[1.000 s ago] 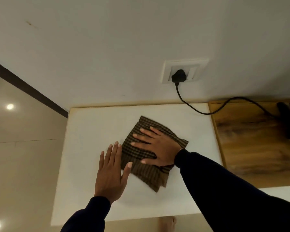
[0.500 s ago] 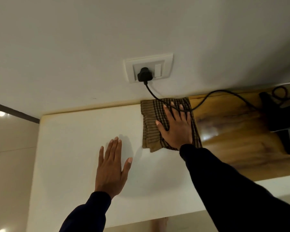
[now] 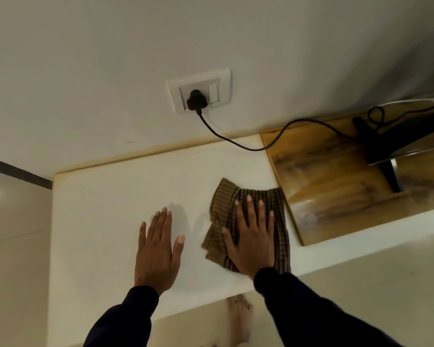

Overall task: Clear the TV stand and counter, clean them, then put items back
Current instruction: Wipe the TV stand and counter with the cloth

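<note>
The right hand point(image 3: 252, 236) lies flat with fingers spread on a checked cloth point(image 3: 221, 221), pressing it onto the white counter point(image 3: 105, 204). The cloth sits toward 3 o'clock on the counter, its right edge just beside the wood panel point(image 3: 336, 186). The left hand point(image 3: 157, 251) rests palm down on the bare counter at 9 o'clock from the cloth, fingers straight, holding nothing. At 12 o'clock a black plug point(image 3: 195, 102) sits in a wall socket point(image 3: 223, 78); its cord point(image 3: 236, 144) runs toward 2 o'clock, to what may be a TV foot point(image 3: 386, 169).

White counter point(image 3: 105, 221) — checked cloth point(image 3: 223, 216) and both palms flat on it.
</note>
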